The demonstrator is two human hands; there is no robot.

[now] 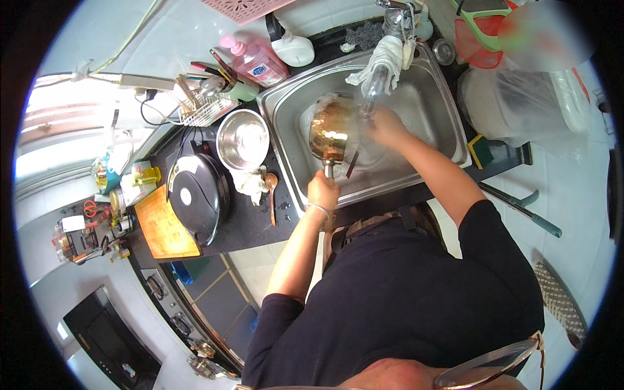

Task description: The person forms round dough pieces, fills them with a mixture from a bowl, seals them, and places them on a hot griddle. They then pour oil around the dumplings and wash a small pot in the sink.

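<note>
My left hand (323,192) is closed around the handle of a shiny gold-coloured saucepan (329,129). The pan is held over the left part of a stainless steel sink (419,146). To its right, below the faucet (372,94), is my right hand (388,130), its fingers smeared by motion. Whether that hand holds anything is unclear. A white cloth (388,55) is draped over the faucet. Between the pan and my right hand, a thin dark stick (351,166) slants in the sink.
Left of the sink stand a steel bowl (242,139), a wooden spoon (272,195), a crumpled white cloth (250,183), a black round electric appliance (196,198) and a cutting board (166,227). A pink soap bottle (259,63) stands behind. A yellow-green sponge (480,151) lies right.
</note>
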